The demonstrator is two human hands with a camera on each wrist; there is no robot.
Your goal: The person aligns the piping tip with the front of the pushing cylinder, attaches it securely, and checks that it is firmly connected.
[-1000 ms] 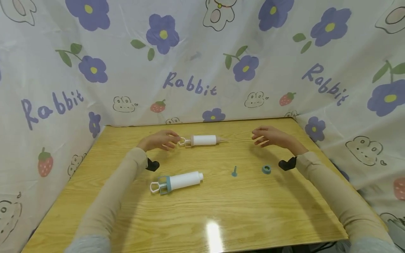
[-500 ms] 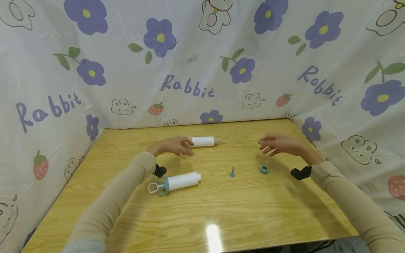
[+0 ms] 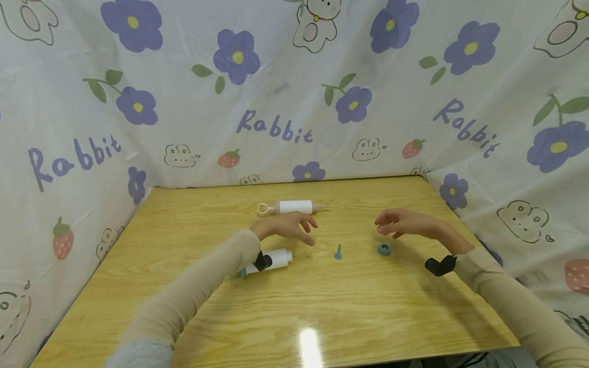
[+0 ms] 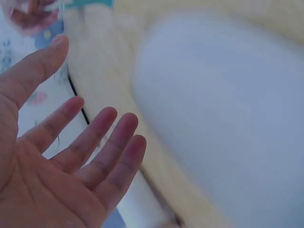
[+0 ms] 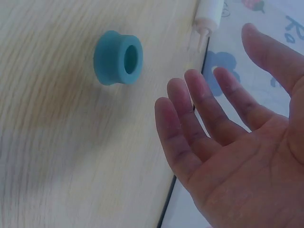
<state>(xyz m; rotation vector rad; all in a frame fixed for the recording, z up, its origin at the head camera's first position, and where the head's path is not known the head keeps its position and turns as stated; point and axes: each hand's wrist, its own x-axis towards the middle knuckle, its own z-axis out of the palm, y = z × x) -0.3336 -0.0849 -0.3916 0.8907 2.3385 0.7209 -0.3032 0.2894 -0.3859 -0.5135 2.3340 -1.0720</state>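
My left hand (image 3: 287,225) hovers over the table with its fingers spread, holding nothing. Beneath its wrist lies a white-barrelled, large syringe-like tube (image 3: 276,258) with a blue-green collar, its handle hidden by the sleeve. To the right of that hand a small blue-green nozzle (image 3: 338,253) stands on the table, tip up. My right hand (image 3: 407,223), fingers relaxed and holding nothing, hangs above and just behind a blue-green ring-shaped cap (image 3: 384,249). In the right wrist view the cap (image 5: 118,58) sits apart from the fingertips (image 5: 166,111), its round hole showing.
Behind the left hand lies a second syringe-like tube (image 3: 295,206), white with beige ends and a thin tip pointing right. The wooden table (image 3: 368,306) meets a printed cloth (image 3: 276,87) at the back and sides.
My left hand has moved right and nearer, away from the far tube's handle and over the near tube. The right hand has shifted slightly right and nearer. The tubes, nozzle and cap stay put.
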